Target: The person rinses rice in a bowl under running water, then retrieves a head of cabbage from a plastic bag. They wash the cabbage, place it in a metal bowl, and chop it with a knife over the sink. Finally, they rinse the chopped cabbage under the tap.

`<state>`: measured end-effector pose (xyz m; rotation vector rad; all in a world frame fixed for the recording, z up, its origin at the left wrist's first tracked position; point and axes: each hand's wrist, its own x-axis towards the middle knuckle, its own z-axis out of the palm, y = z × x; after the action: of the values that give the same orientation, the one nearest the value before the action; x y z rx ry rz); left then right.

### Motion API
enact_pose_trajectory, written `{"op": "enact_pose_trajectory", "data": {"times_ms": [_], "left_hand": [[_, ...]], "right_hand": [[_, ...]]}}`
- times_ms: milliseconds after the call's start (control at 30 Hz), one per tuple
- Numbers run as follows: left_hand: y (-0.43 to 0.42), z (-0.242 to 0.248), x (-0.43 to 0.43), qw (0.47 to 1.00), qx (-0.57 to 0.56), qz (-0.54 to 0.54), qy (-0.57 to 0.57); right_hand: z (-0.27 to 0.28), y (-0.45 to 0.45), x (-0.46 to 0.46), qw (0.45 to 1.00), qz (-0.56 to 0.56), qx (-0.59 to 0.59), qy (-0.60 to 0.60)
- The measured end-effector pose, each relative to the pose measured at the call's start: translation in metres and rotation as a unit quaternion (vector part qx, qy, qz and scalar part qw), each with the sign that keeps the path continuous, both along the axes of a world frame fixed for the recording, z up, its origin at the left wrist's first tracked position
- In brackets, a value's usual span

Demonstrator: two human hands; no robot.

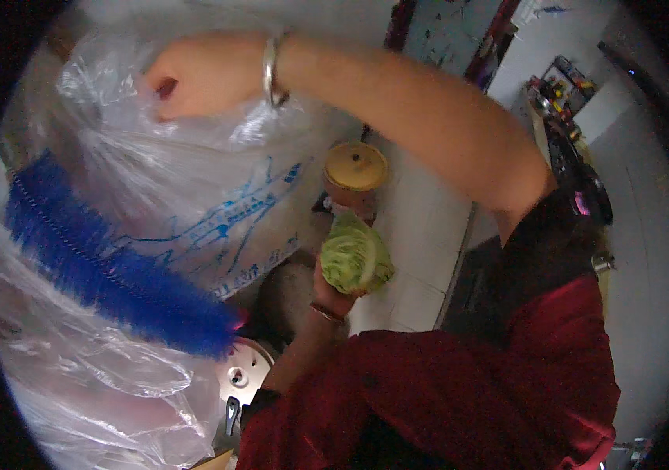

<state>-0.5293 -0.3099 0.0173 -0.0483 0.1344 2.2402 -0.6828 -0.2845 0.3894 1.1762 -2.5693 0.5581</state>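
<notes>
My left hand (337, 299) holds a small head of green cabbage or lettuce (356, 258) from below, in front of my red top. Stretched across the upper part of the view, my right arm wears a silver bangle (270, 70). At its end my right hand (205, 73) is closed on the gathered part of a clear plastic bag (152, 170) printed with a blue drawing and writing. The bag hangs below that fist; its contents are unclear. A long blue bristle brush (117, 264) lies slantwise beside the bag.
Another clear plastic bag (93, 376) is at lower left, beside a metal lid (246, 367) and a black handle (232, 408). Past the cabbage stands a container with a yellowish lid (356, 166). Pale floor tiles (422, 252) and a cluttered counter (563, 123) lie to the right.
</notes>
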Motion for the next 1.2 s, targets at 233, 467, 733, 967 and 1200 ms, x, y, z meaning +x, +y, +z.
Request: {"op": "enact_pose_trajectory", "data": {"times_ms": [233,467,733,967,1200], "left_hand": [[-0.007,-0.018,-0.004,0.981,0.144,-0.053,-0.120],[0.002,-0.061,-0.002,0.988,-0.107,-0.100,-0.059],[0.021,-0.117,0.067,0.940,-0.233,-0.238,-0.080],[0.053,-0.179,0.154,0.894,-0.282,-0.325,-0.128],[0.056,-0.216,0.192,0.870,-0.326,-0.343,-0.138]], "right_hand": [[0.022,0.088,0.066,0.979,0.026,-0.187,0.083],[-0.186,0.224,0.205,0.669,-0.193,-0.692,-0.191],[-0.577,0.154,0.515,0.342,-0.547,-0.688,-0.331],[-0.749,0.123,0.686,-0.148,-0.435,-0.886,-0.056],[-0.876,0.163,0.798,-0.044,-0.473,-0.875,0.091]]}}
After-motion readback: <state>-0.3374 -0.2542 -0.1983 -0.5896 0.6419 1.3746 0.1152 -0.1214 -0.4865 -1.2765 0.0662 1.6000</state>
